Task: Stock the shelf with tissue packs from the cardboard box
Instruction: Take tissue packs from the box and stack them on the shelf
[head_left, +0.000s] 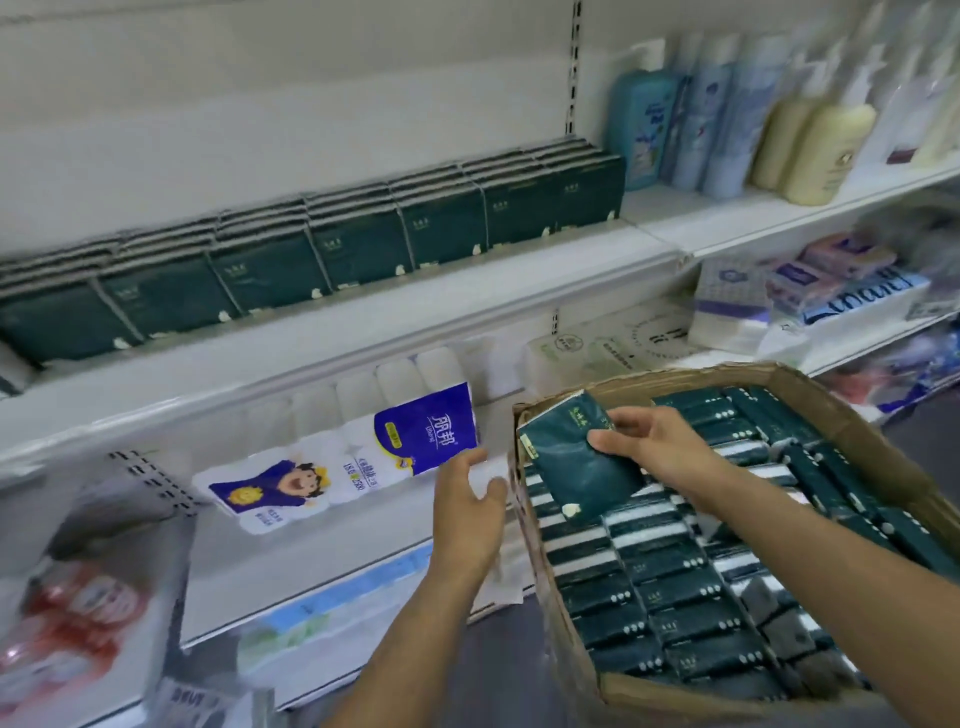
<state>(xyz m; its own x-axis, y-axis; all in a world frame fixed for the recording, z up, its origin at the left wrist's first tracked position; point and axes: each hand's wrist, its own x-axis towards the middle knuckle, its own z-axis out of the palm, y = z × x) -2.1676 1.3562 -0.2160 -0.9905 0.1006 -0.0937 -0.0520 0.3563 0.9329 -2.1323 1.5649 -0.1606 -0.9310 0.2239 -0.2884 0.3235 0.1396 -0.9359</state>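
A brown cardboard box (852, 421) at the lower right is packed with several dark green tissue packs (675, 592). My right hand (660, 441) grips one dark green tissue pack (571, 467) above the box's far left corner, thumb on its face. My left hand (470, 501) hovers just left of the box with relaxed fingers, holding nothing. On the upper shelf (363, 322) stands a long row of the same green packs (311, 249), several deep.
Below that shelf lies a blue-and-white toilet roll bundle (363, 457). White tissue packages (587, 348) sit behind the box. Bottles (727, 114) fill the upper right shelf. Red packages (78, 613) are at lower left.
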